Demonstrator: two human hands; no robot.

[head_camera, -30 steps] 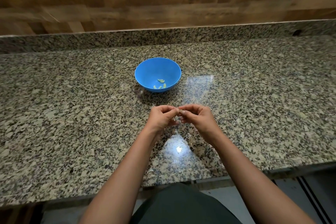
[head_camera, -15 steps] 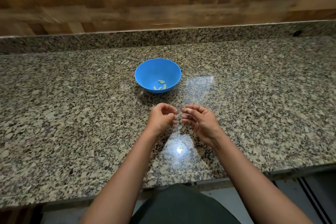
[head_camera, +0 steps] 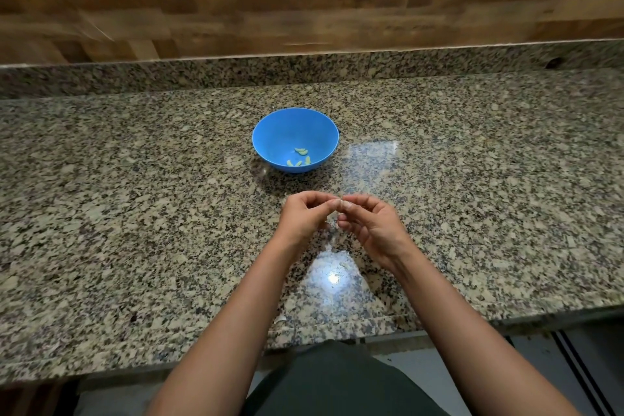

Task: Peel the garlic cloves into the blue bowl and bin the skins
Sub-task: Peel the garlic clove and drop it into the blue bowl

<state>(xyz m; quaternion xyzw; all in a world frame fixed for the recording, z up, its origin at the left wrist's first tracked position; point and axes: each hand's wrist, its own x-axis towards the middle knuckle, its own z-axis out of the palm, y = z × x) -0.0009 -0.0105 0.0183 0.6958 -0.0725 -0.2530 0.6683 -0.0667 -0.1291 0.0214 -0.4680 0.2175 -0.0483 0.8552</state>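
Note:
A blue bowl [head_camera: 270,135] stands on the granite counter [head_camera: 135,213] and holds several pale peeled garlic cloves [head_camera: 300,156] at its bottom. Just in front of it, my left hand [head_camera: 304,218] and my right hand [head_camera: 371,226] meet fingertip to fingertip above the counter. Between the fingertips both hands pinch a small garlic clove [head_camera: 341,202], mostly hidden by the fingers. A few thin bits of garlic skin [head_camera: 344,265] lie on the counter under my hands, and another scrap [head_camera: 281,319] lies by the front edge.
A granite upstand and a wooden wall run along the back of the counter. The counter's front edge [head_camera: 337,336] is close to my body. No bin is in view.
Half a second ago my hands were a little apart, the clove in my right fingers. Now they have come together again and both pinch the clove.

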